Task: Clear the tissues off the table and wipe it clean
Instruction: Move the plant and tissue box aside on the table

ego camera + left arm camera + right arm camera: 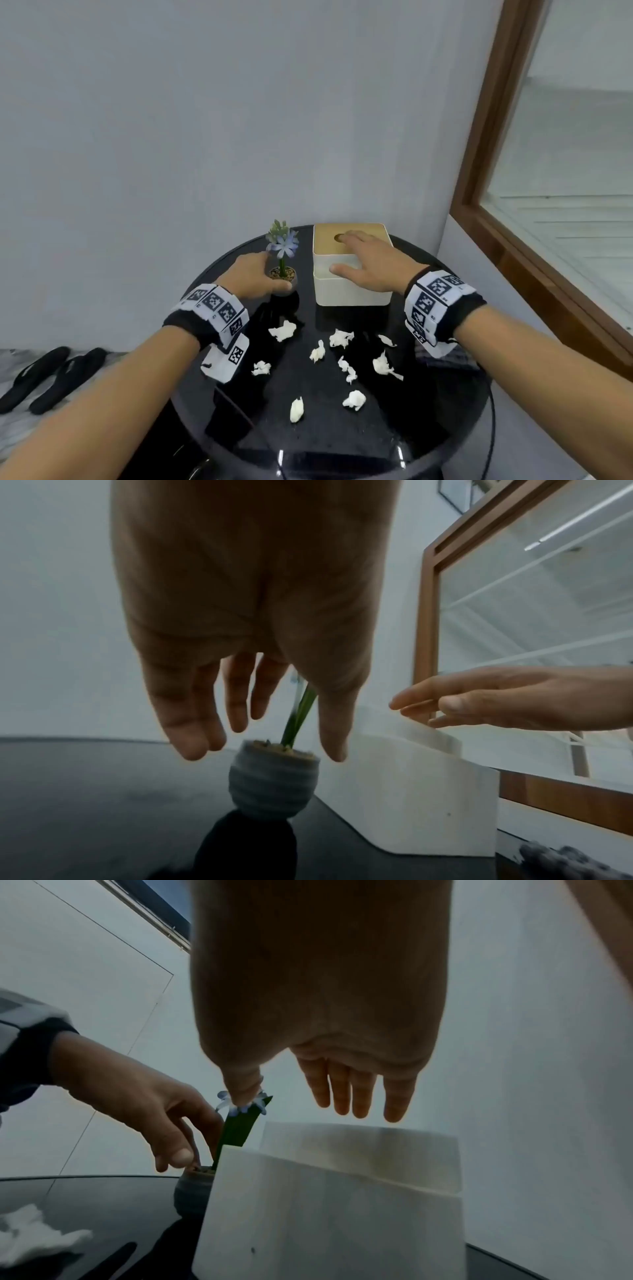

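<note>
Several crumpled white tissues point(282, 330) lie scattered over the middle of the round glossy black table point(325, 445); one tissue point(31, 1234) shows in the right wrist view. At the back stand a small grey pot point(282, 292) with a blue flower point(284, 241) and a cream tissue box point(352, 291) with a wooden lid. My left hand point(274, 270) hovers over the pot point(274, 785), fingers spread to either side and holding nothing. My right hand point(352, 253) is flat just above the box point(335, 1218), its fingers point(342, 1096) straight.
A grey wall rises right behind the table. A wood-framed window point(479, 171) runs along the right side. A pair of black sandals point(51, 373) lies on the floor to the left.
</note>
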Demonstrator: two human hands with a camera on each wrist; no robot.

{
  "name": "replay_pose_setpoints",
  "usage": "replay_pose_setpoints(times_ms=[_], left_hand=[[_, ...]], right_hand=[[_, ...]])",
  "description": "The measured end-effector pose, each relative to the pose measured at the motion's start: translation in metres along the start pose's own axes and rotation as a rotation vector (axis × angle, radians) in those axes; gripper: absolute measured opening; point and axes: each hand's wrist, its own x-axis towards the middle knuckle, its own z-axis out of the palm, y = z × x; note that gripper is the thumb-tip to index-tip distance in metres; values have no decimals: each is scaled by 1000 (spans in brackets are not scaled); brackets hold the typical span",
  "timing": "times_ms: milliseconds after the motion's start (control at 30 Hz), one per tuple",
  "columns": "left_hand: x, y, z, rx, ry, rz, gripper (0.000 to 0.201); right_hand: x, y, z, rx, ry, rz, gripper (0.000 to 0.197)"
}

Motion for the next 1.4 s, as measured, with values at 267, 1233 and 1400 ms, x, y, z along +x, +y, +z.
replay_pose_setpoints(times_ms=[267,1233,1400], left_hand=[[16,-6,13,-33,5,-23,65],[100,-14,6,-214,116,-79,59],[119,-12,10,-222,108,-75,61]], right_hand=[[-1,-7,2,-69,-44,6,69],[1,13,33,-148,53,-75,91],[0,13,33,-141,56,-70,94]])
